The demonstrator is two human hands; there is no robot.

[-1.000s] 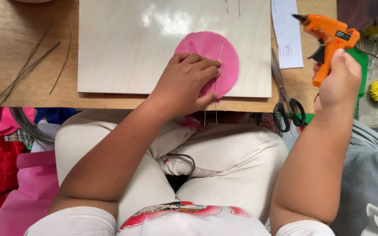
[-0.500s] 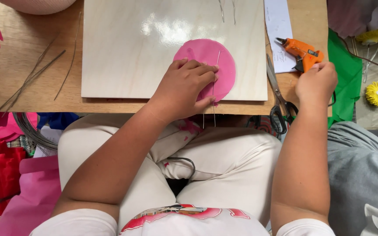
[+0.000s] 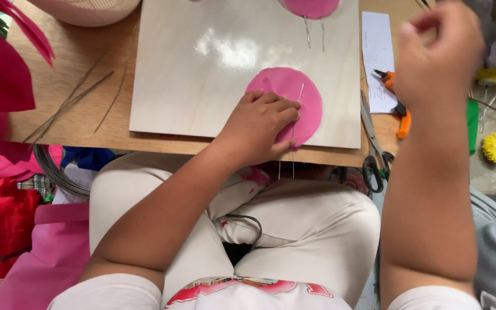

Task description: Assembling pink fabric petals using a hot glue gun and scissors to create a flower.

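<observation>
My left hand (image 3: 259, 129) presses down on a pink circle (image 3: 310, 99) near the front edge of a pale wooden board (image 3: 202, 69). Its fingertips pin a thin wire (image 3: 301, 92) that runs across the circle and hangs off the table edge. My right hand (image 3: 438, 51) is lifted high at the right, blurred, with the fingers curled and nothing visible in them. An orange glue gun (image 3: 400, 112) lies on the table beneath that arm, partly hidden by it.
A second pink circle (image 3: 311, 7) with two wires lies at the board's far edge. Scissors (image 3: 372, 152) and a white paper slip (image 3: 377, 54) sit right of the board, a yellow flower (image 3: 495, 148) farther right. Loose wires (image 3: 70, 103) and pink petals (image 3: 1, 74) are at left.
My right hand set the orange glue gun down on the table and has risen away from it. The view has moved closer. My left hand stays on the pink circle.
</observation>
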